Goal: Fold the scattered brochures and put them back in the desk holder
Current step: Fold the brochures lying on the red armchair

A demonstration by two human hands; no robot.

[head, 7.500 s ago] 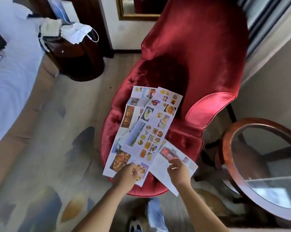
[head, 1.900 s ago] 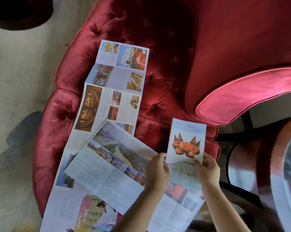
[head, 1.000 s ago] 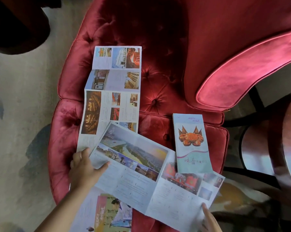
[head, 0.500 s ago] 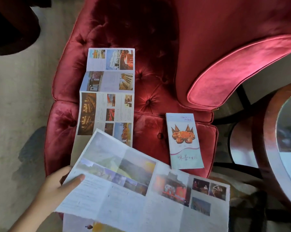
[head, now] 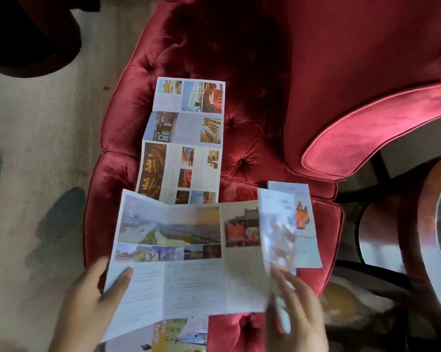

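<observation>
1. Toward six o'clock in the view, over the front of the seat of a red tufted velvet armchair [head: 239, 59], a wide unfolded paper brochure printed with landscape photographs [head: 189, 262] is held between two hands.
2. The left hand [head: 87, 301], at seven o'clock, grasps the sheet's left edge. Its thumb lies on top of the paper and its fingers go underneath.
3. The right hand [head: 298, 308], at five o'clock, is blurred. It grips the lower end of the sheet's rightmost panel [head: 275, 237], which stands up from the rest along its crease. How each finger lies cannot be told.
4. A folded pale-blue brochure with an orange crab picture [head: 305, 224] lies flat on the seat cushion at three o'clock. It is partly hidden behind the raised panel.
5. A long concertina-creased strip brochure with small photographs [head: 184, 148] lies open up the seat from the centre toward twelve o'clock. Its near end goes under the far edge of the held sheet.
6. A brightly coloured brochure [head: 178, 334] shows from beneath the held sheet at six o'clock, cut off by the bottom edge.
7. The chair's padded pink-red armrest [head: 366, 130] curves across at two o'clock.
8. A round wooden table with a glass top [head: 432, 224] stands beside the chair at three o'clock.
9. Pale patterned carpet [head: 36, 148] fills the nine o'clock side.
</observation>
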